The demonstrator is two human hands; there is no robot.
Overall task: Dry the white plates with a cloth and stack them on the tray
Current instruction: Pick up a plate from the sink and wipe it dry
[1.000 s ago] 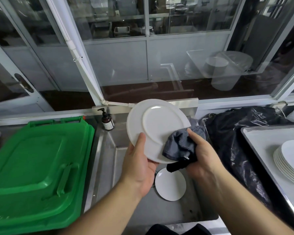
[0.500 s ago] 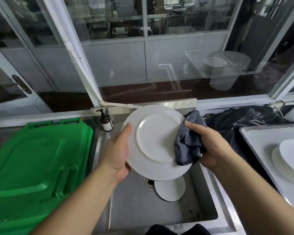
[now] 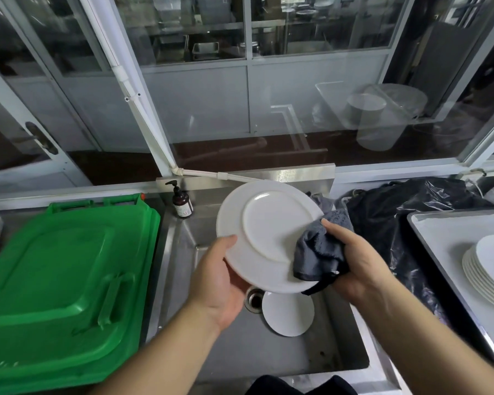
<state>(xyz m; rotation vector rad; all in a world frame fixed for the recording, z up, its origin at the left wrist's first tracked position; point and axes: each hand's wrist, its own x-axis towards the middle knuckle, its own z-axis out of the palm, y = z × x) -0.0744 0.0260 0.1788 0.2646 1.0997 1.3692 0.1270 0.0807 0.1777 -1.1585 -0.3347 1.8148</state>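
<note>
The left hand point(image 3: 220, 283) holds the plate point(image 3: 268, 238) by its rim at 7 o'clock, thumb curled over the edge and fingers hidden behind. The plate is tilted, underside facing the camera, held in the air over the sink point(image 3: 283, 352). The right hand point(image 3: 354, 263) grips the bunched cloth point(image 3: 317, 252) and presses it on the plate's rim at 4 o'clock.

Risks, as I judge them: the grip covers only a small arc of a rim that may be wet, so a firm push from the cloth could lever the plate out of the thumb. It would fall onto the second plate point(image 3: 288, 313) lying in the sink directly at 6 o'clock, beside the drain point(image 3: 253, 299), and both could chip. The cloth's dangling tail could also snag on the way to the tray point(image 3: 439, 240) at 3 o'clock.

Count: one plate in hand, one in the sink, one stack point(image 3: 488, 269) on the tray with roughly six plates, its right edge cut off. One cloth, one tray, one green lid point(image 3: 63, 286) at 9 o'clock, one soap bottle point(image 3: 182, 203) at 11, one black bag point(image 3: 397, 220).
</note>
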